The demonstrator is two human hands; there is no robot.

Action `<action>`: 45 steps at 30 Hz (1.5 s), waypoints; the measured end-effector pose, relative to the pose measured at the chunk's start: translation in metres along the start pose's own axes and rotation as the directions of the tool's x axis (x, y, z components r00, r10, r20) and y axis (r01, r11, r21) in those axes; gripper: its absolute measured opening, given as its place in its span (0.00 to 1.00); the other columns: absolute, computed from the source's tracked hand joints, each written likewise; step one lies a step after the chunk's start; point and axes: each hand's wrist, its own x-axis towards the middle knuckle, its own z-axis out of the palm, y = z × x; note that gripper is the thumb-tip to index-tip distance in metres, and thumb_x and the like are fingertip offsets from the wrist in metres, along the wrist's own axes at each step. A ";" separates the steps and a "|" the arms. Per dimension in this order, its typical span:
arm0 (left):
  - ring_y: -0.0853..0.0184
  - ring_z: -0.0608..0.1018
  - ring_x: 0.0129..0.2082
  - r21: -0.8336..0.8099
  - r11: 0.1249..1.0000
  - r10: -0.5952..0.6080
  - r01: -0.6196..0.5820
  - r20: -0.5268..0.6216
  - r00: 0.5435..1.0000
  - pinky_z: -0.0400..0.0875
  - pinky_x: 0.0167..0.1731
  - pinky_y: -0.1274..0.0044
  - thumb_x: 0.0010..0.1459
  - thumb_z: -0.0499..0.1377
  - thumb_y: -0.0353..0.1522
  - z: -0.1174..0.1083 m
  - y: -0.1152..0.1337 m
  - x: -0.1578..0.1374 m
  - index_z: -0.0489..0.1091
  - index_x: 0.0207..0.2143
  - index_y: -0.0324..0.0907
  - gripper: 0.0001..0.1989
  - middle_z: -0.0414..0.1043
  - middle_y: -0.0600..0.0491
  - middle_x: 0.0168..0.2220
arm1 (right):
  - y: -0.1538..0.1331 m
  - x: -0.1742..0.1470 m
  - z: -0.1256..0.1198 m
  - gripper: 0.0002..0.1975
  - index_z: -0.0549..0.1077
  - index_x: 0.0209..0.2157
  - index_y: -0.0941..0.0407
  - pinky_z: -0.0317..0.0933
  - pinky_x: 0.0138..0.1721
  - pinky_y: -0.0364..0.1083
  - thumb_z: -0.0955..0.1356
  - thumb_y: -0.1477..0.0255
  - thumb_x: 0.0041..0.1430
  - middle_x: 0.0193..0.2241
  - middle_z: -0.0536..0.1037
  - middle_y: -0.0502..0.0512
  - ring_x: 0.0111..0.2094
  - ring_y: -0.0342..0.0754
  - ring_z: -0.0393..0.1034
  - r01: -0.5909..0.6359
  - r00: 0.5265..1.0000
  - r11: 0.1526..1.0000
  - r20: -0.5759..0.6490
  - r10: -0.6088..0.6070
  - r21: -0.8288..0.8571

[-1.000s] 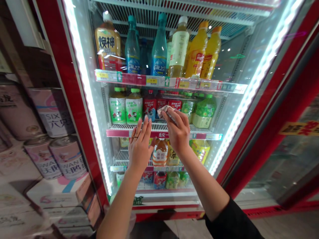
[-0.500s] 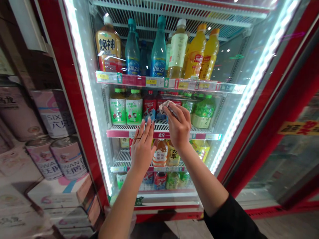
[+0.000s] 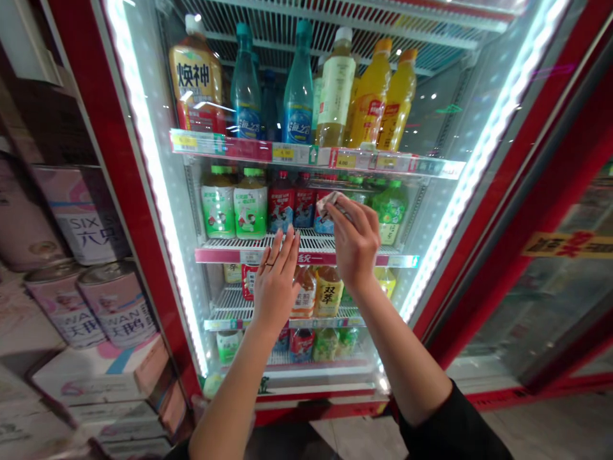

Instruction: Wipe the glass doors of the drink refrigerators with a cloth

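My right hand [image 3: 357,239] pinches a crumpled, light-coloured tissue [image 3: 330,202] between thumb and fingers, in front of the second shelf of a lit drinks fridge. Reflections suggest a glass door [image 3: 433,121] between my hands and the bottles. Lower and to the left, my left hand [image 3: 275,281] lies flat with its fingers stretched upward, a ring on one finger; it seems to rest on the glass. Behind the hands stand red-labelled bottles [image 3: 280,203] and green-capped bottles [image 3: 250,204]. The right hand partly covers a green bottle [image 3: 389,211].
Bright light strips [image 3: 148,153] run down both sides of the fridge. Its top shelf holds teal bottles [image 3: 297,89] and orange juice bottles [image 3: 371,96]. Pink cans [image 3: 117,303] and stacked boxes [image 3: 103,377] stand close on the left. A red door frame [image 3: 517,255] rises on the right.
My right hand has moved a little to the right with the tissue. My left hand stays almost in place, and the view has shifted slightly.
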 end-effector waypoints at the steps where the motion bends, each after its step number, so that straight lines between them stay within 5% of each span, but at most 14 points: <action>1: 0.55 0.61 0.79 0.001 1.000 -0.001 0.001 -0.008 1.000 0.62 0.78 0.59 0.72 0.61 0.26 0.002 0.000 0.000 0.26 0.82 0.54 0.53 0.53 0.51 0.80 | -0.004 -0.003 -0.001 0.27 0.77 0.67 0.42 0.77 0.64 0.60 0.68 0.80 0.75 0.60 0.84 0.53 0.62 0.56 0.76 0.043 0.998 0.999 0.043 -0.044 0.025; 6: 0.55 0.60 0.80 -0.012 1.000 -0.003 0.003 -0.011 1.000 0.61 0.79 0.59 0.72 0.59 0.25 0.002 -0.001 0.000 0.27 0.82 0.54 0.52 0.52 0.52 0.80 | 0.000 -0.028 -0.021 0.28 0.73 0.71 0.47 0.78 0.65 0.56 0.68 0.81 0.74 0.61 0.84 0.56 0.63 0.55 0.77 0.223 0.964 0.974 0.136 -0.227 0.046; 11: 0.54 0.60 0.80 -0.016 1.000 -0.007 0.007 -0.009 1.000 0.62 0.78 0.58 0.69 0.60 0.23 -0.006 -0.012 -0.004 0.29 0.83 0.55 0.54 0.52 0.52 0.80 | 0.008 -0.021 -0.012 0.27 0.77 0.68 0.44 0.80 0.59 0.57 0.70 0.80 0.74 0.58 0.86 0.56 0.58 0.55 0.79 0.108 0.994 0.994 -0.025 -0.108 -0.002; 15: 0.53 0.61 0.80 -0.019 0.999 -0.026 0.026 -0.009 1.000 0.62 0.78 0.58 0.68 0.61 0.23 -0.010 -0.021 -0.006 0.31 0.83 0.55 0.53 0.52 0.52 0.80 | -0.011 0.001 0.013 0.25 0.80 0.65 0.42 0.79 0.60 0.59 0.68 0.79 0.75 0.59 0.85 0.55 0.58 0.55 0.77 0.029 1.000 1.000 -0.004 -0.029 -0.004; 23: 0.53 0.62 0.79 0.005 0.999 -0.045 0.045 -0.065 0.997 0.62 0.78 0.58 0.71 0.60 0.25 -0.013 -0.027 -0.005 0.33 0.83 0.55 0.50 0.55 0.51 0.80 | -0.015 -0.019 -0.004 0.28 0.74 0.70 0.49 0.78 0.62 0.56 0.69 0.82 0.73 0.62 0.84 0.57 0.62 0.55 0.76 0.278 0.948 0.955 0.128 -0.290 0.105; 30: 0.54 0.59 0.80 0.002 0.997 -0.076 0.076 -0.071 0.995 0.64 0.77 0.58 0.70 0.61 0.23 -0.019 -0.035 -0.006 0.32 0.83 0.57 0.52 0.55 0.53 0.80 | -0.013 0.006 0.014 0.27 0.79 0.66 0.40 0.78 0.61 0.61 0.69 0.80 0.74 0.60 0.84 0.54 0.58 0.57 0.76 0.028 1.000 0.998 0.005 -0.028 0.056; 34: 0.55 0.58 0.80 -0.006 0.995 -0.095 0.095 -0.070 0.993 0.63 0.78 0.58 0.71 0.60 0.25 -0.016 -0.037 -0.006 0.31 0.82 0.57 0.51 0.54 0.53 0.80 | -0.034 0.011 0.026 0.27 0.78 0.67 0.44 0.77 0.64 0.59 0.68 0.81 0.74 0.62 0.83 0.54 0.62 0.55 0.76 0.113 0.988 0.989 0.095 -0.122 0.098; 39: 0.56 0.58 0.80 -0.015 0.996 -0.089 0.088 -0.070 0.994 0.62 0.78 0.58 0.73 0.59 0.27 -0.015 -0.037 -0.007 0.31 0.83 0.57 0.50 0.53 0.53 0.81 | -0.033 -0.014 0.010 0.30 0.73 0.71 0.46 0.78 0.64 0.57 0.68 0.83 0.73 0.63 0.83 0.55 0.63 0.54 0.76 0.236 0.952 0.963 0.167 -0.256 0.130; 45: 0.56 0.58 0.80 -0.024 0.997 -0.079 0.077 -0.067 0.995 0.61 0.79 0.57 0.71 0.58 0.24 -0.018 -0.038 -0.008 0.32 0.83 0.56 0.50 0.53 0.52 0.80 | -0.016 -0.007 0.006 0.25 0.79 0.65 0.42 0.80 0.58 0.58 0.69 0.79 0.74 0.58 0.86 0.54 0.56 0.55 0.79 0.105 0.994 0.992 -0.004 -0.105 0.077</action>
